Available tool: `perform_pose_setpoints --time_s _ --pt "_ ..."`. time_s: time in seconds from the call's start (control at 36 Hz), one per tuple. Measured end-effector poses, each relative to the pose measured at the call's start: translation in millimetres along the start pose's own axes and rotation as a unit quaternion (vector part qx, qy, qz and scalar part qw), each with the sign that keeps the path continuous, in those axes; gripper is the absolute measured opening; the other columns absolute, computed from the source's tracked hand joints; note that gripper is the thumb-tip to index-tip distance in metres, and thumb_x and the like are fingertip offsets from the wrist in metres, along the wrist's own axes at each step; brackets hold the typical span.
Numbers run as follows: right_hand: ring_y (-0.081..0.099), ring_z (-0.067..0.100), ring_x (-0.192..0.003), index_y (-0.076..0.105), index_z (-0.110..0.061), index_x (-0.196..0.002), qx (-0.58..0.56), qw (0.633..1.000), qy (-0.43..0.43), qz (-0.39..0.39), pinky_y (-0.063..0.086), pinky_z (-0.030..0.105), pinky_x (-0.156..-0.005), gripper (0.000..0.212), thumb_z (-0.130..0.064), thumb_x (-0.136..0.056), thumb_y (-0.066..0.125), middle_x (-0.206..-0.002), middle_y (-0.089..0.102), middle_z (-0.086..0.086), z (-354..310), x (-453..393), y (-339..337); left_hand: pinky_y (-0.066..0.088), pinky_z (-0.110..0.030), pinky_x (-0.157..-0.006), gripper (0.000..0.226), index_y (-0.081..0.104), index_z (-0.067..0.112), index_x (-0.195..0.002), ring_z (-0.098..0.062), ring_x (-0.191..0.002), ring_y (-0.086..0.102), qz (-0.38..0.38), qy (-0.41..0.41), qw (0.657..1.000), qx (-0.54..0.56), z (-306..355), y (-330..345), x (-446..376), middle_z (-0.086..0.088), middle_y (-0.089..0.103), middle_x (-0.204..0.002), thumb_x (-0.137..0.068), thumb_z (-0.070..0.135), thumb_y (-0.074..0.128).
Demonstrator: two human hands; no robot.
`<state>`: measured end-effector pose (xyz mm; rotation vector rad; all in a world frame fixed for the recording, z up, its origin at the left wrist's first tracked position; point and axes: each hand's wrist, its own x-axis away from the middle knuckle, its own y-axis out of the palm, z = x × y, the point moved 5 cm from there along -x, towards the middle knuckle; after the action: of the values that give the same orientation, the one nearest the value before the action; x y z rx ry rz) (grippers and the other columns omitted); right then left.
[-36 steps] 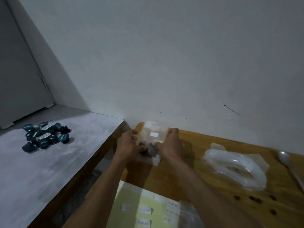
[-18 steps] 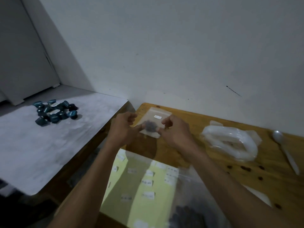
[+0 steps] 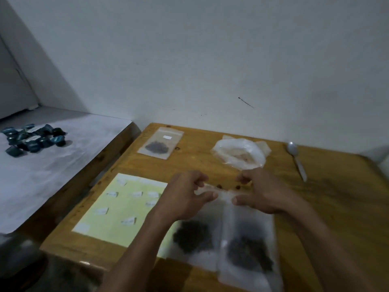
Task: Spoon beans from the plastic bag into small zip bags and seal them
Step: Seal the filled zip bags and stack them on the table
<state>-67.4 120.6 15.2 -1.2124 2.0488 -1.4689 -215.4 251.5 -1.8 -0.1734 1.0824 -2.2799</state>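
While the filled zip bag (image 3: 160,142) now lies released, both hands (image 3: 187,194) (image 3: 261,192) grip a new bag's top (image 3: 223,191).

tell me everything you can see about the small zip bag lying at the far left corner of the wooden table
The small zip bag is clear, thin plastic, rectangular, lying flat on the wooden table near the wall. A small white label sits near its top edge, and a dark clump of beans fills its lower half. Neither hand touches it. Whether its zip strip is closed cannot be told.

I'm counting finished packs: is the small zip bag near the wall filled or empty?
Filled. The small zip bag lies flat on the table with a dark heap of beans showing inside; whether it's sealed, cannot tell.
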Motion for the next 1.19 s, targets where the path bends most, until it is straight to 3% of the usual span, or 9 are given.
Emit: perform_pose_setpoints --time_s 0.08,0.17,0.39,0.5,0.64,0.78,0.94,1.11,1.19 --pt "0.061 0.014 -0.11 0.063 -0.024 -0.127 0.025 1.0 0.003 -0.005 0.051 0.028 -0.09 0.061 -0.047 -0.074 0.083 -0.124 0.063 -0.005 15.9 6.1 1.0 0.047 -0.024 -0.077 0.053 0.067 0.025 -0.123 -0.012 -0.097 0.062 -0.051 0.001 0.998 -0.028 17.2 26.1 -6.2 0.007 0.066 -0.103 -0.079 0.052 0.075" --pt "0.062 0.009 -0.095 0.068 -0.032 -0.103 -0.003 1.0 -0.013 0.006 0.047 0.026 -0.075 0.036 -0.045 -0.073 0.083 -0.105 0.067 -0.01 26.6 6.8 4.9 0.045 -0.025 -0.077 0.052 0.068 0.022 -0.122 -0.016 -0.1 0.062 -0.088 0.0 0.994 -0.062 31.1 43.1 -10.4 0.001 0.068 -0.11 -0.079 0.05 0.075" --pt "0.064 0.006 -0.082 0.066 -0.033 -0.078 -0.099 0.993 -0.03 0.058 0.055 0.031 -0.073 0.024 -0.025 -0.072 0.088 -0.085 0.068 -0.012 38.8 13.5 5.7 0.04 -0.021 -0.072 0.031 0.072 0.022 -0.104 -0.01 -0.089 0.058 -0.049 -0.004 0.998 -0.043 42.3 54.8 -13.1 0.007 0.062 -0.096 -0.078 0.036 0.081" --pt "0.065 0.001 -0.074 0.066 -0.03 -0.081 -0.139 0.988 -0.042 0.058 0.048 0.017 -0.062 0.026 -0.014 -0.076 0.086 -0.079 0.069 -0.009 41.6 12.8 1.8 0.051 -0.032 -0.078 0.039 0.066 0.026 -0.102 -0.013 -0.091 0.061 -0.043 -0.028 0.997 -0.06 42.3 56.6 -13.9 0.01 0.062 -0.095 -0.073 0.047 0.081" --pt "0.068 0.008 -0.074 0.069 -0.021 -0.088 -0.199 0.976 -0.054 0.074 0.056 0.019 -0.067 0.024 -0.009 -0.075 0.086 -0.08 0.072 0.0 45.7 10.4 -1.3 0.053 -0.039 -0.082 0.046 0.062 0.025 -0.097 -0.015 -0.089 0.062 -0.045 -0.069 0.993 -0.082 42.0 56.8 -13.9 0.008 0.064 -0.093 -0.071 0.059 0.078" --pt "0.064 0.004 -0.073 0.072 -0.018 -0.085 -0.241 0.962 -0.066 0.109 0.056 0.022 -0.07 0.018 -0.011 -0.076 0.085 -0.08 0.071 -0.003 50.2 7.4 1.1 0.054 -0.042 -0.082 0.042 0.06 0.024 -0.094 -0.019 -0.09 0.063 -0.031 -0.102 0.994 -0.024 36.7 57.5 -16.4 0.003 0.067 -0.092 -0.07 0.049 0.083" --pt "0.067 0.001 -0.075 0.071 -0.026 -0.078 -0.242 0.95 -0.091 0.178 0.056 0.019 -0.069 0.021 -0.012 -0.074 0.087 -0.078 0.072 -0.009 48.4 11.8 -1.3 0.054 -0.036 -0.077 0.031 0.06 0.026 -0.093 -0.019 -0.085 0.065 -0.002 -0.105 0.994 0.018 34.9 58.9 -15.6 0.004 0.067 -0.083 -0.075 0.038 0.082" --pt "0.066 0.0 -0.079 0.075 -0.02 -0.086 -0.215 0.948 -0.106 0.209 0.056 0.024 -0.074 0.014 -0.014 -0.077 0.084 -0.081 0.072 -0.012 41.8 14.5 -1.2 0.049 -0.027 -0.069 0.027 0.069 0.024 -0.099 -0.011 -0.078 0.063 0.017 -0.065 0.997 0.043 43.4 57.2 -13.1 0.008 0.065 -0.078 -0.078 0.033 0.082" --pt "0.067 0.002 -0.075 0.075 -0.018 -0.084 -0.246 0.939 -0.118 0.209 0.057 0.023 -0.071 0.014 -0.013 -0.076 0.085 -0.079 0.072 -0.009 39.4 14.9 -6.3 0.045 -0.025 -0.064 0.017 0.069 0.02 -0.088 -0.009 -0.071 0.057 0.048 -0.041 0.997 0.051 47.6 50.6 -12.4 0.008 0.063 -0.075 -0.08 0.03 0.08"
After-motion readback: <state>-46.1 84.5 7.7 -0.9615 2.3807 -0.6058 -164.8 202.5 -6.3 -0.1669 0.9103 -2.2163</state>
